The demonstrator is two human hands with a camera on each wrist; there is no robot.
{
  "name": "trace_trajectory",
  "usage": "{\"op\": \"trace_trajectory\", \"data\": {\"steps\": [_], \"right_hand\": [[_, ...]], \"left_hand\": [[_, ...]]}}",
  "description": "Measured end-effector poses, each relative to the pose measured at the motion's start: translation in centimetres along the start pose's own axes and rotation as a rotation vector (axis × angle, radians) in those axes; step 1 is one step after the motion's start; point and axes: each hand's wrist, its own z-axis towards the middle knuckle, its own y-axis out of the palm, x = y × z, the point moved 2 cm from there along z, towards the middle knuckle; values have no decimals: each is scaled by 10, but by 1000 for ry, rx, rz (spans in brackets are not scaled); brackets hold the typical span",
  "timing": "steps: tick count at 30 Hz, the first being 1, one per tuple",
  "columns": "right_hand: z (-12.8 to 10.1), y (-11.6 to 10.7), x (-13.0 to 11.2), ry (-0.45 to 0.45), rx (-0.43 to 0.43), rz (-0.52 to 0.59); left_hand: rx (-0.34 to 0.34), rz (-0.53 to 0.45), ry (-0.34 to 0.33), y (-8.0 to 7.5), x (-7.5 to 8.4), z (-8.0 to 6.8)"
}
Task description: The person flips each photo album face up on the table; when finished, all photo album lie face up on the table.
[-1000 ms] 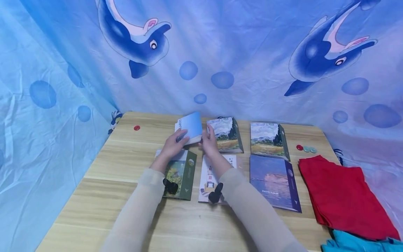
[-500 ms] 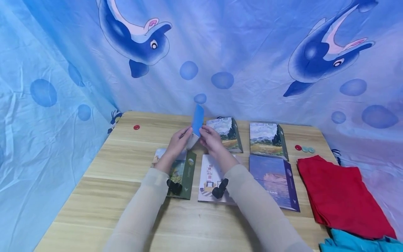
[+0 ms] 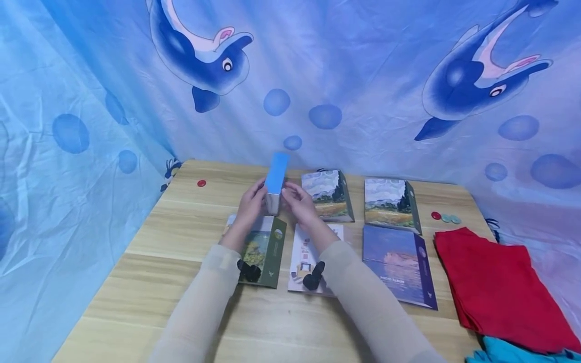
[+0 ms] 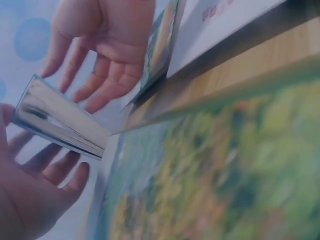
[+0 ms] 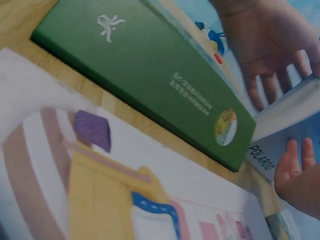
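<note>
A small blue photo album (image 3: pixel 277 171), lettered POLAROID on its cover, stands on edge between my two hands above the table's back left part. My left hand (image 3: pixel 248 207) holds its left side, with the thumb at the near edge. On the opposite cover rest the fingertips of my right hand (image 3: pixel 301 205). White page edges of the album (image 4: pixel 62 120) show in the left wrist view. Beneath my left wrist lies a green-spined album (image 3: pixel 268 257) with a painted cover; a white album (image 3: pixel 297 252) with a cartoon print lies beneath my right wrist.
Two landscape-painting albums (image 3: pixel 333 199) lie at the back, and a purple album (image 3: pixel 392 262) lies right of centre. Red and pale green discs (image 3: pixel 446 218) sit by the right edge, one red disc (image 3: pixel 201 183) at back left. Folded red cloth (image 3: pixel 504 287) and teal cloth (image 3: pixel 513 351) lie at right.
The blue album, earlier tilted with its front cover showing, has been turned upright on edge so its narrow blue side faces up. Both hands have shifted to its two sides.
</note>
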Motion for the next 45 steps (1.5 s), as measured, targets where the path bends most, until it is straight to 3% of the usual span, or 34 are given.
{"op": "trace_trajectory", "data": {"steps": [5,8,11,15,18,20,24,28,32,37,45], "right_hand": [[-3,1,7,79,-36,-110],[-4,1,11,110,-41,-186],[-3,1,14,111,-27,-224],[-2,0,17,94,-5,-216],[-3,-2,19,93,-7,-199],[-3,-3,21,95,-16,-197],[-6,-7,19,90,-32,-209],[-10,-14,9,68,-16,-229],[-14,-25,-5,27,15,-292],[-19,-41,-16,-33,63,-376],[-38,-83,-25,-69,65,-328]], "left_hand": [[138,44,35,-13,5,4],[200,131,0,-25,3,6],[175,221,-69,-36,-5,8],[68,272,-154,-44,-18,10],[13,278,-167,-43,-23,11],[13,291,-154,-42,-22,10],[40,358,-99,-36,-17,8],[53,430,19,-26,-7,7],[54,438,113,-11,1,6],[21,416,125,10,3,1],[-56,341,125,40,-1,-6]]}}
